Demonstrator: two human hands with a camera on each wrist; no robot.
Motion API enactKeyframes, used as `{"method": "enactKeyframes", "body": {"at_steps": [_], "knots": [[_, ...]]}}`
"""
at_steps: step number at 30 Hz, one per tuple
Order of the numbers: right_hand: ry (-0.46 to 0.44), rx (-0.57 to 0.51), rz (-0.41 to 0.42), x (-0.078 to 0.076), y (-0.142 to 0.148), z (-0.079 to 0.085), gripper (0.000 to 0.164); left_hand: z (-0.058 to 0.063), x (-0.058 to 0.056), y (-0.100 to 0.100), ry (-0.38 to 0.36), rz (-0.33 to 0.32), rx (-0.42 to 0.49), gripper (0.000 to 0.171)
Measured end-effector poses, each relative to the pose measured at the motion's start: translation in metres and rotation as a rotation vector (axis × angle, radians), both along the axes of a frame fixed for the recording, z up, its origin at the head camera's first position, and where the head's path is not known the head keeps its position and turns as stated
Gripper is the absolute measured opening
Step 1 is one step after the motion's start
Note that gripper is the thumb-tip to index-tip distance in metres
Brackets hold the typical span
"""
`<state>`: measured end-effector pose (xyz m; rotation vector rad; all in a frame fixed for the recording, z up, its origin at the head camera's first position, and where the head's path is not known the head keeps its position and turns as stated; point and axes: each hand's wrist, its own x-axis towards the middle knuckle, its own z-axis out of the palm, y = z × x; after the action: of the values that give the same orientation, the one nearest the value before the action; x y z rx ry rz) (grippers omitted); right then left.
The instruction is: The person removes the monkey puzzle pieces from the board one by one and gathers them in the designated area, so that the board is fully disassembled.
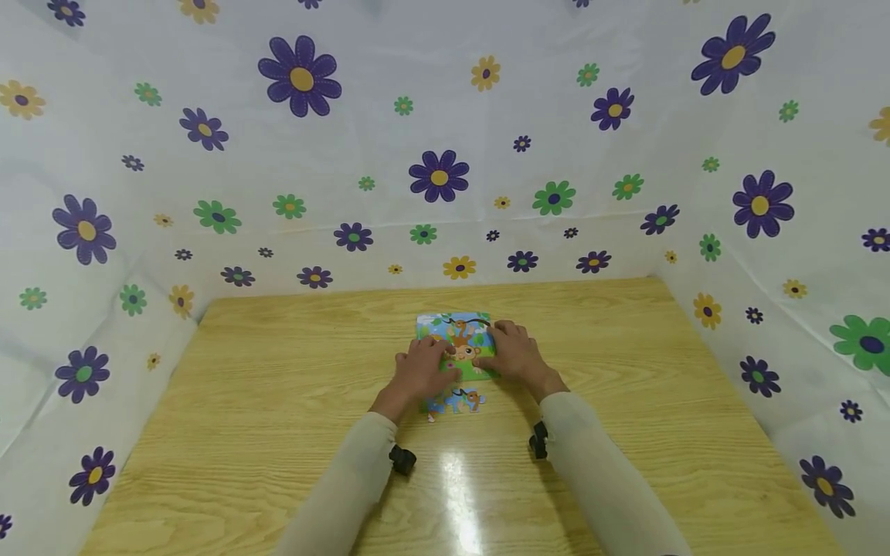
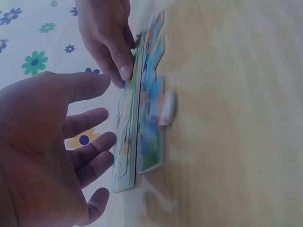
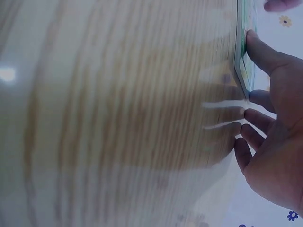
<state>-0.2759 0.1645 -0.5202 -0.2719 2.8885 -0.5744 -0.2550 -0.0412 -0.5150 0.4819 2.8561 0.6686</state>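
A jigsaw puzzle board (image 1: 434, 318) with a monkey picture lies on the table. Spread over its left part is my left hand (image 1: 422, 369), its fingers slightly bent and apart in the left wrist view, with nothing between them. My right hand (image 1: 516, 354) rests at the board's right side. Its thumb (image 3: 265, 54) touches the board's edge, while the other loosely bent fingers reach down by the corner and the tabletop. Loose puzzle pieces (image 1: 467, 400), blue with monkey parts, lie just on the near side of the board, partly hidden by the left wrist.
The wooden table (image 1: 278, 371) extends around the board on all sides. White cloth (image 1: 375, 116) printed with flowers hangs behind the table and along both sides. Dark cameras sit on straps at both wrists.
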Motion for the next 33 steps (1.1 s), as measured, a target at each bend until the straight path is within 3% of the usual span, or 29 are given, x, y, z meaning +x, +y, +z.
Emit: {"method": "enactKeyframes", "body": {"at_steps": [7, 12, 20, 27, 33], "knots": [[-0.009, 0.02, 0.027, -0.001, 0.003, 0.002, 0.078, 0.002, -0.022, 0.009, -0.001, 0.043, 0.041, 0.039], [-0.028, 0.048, 0.042, -0.002, 0.003, 0.004, 0.077, 0.002, -0.033, 0.015, 0.0, 0.058, 0.002, 0.042], [-0.034, 0.041, 0.033, -0.001, 0.002, 0.005, 0.077, -0.004, -0.042, 0.021, -0.028, 0.038, -0.078, 0.046], [-0.01, 0.045, 0.005, -0.001, 0.003, 0.001, 0.079, -0.005, -0.049, 0.032, -0.008, 0.067, -0.078, 0.039], [0.004, 0.04, 0.007, -0.002, 0.004, -0.001, 0.08, -0.002, -0.054, 0.042, 0.01, 0.083, -0.158, 0.035]]}}
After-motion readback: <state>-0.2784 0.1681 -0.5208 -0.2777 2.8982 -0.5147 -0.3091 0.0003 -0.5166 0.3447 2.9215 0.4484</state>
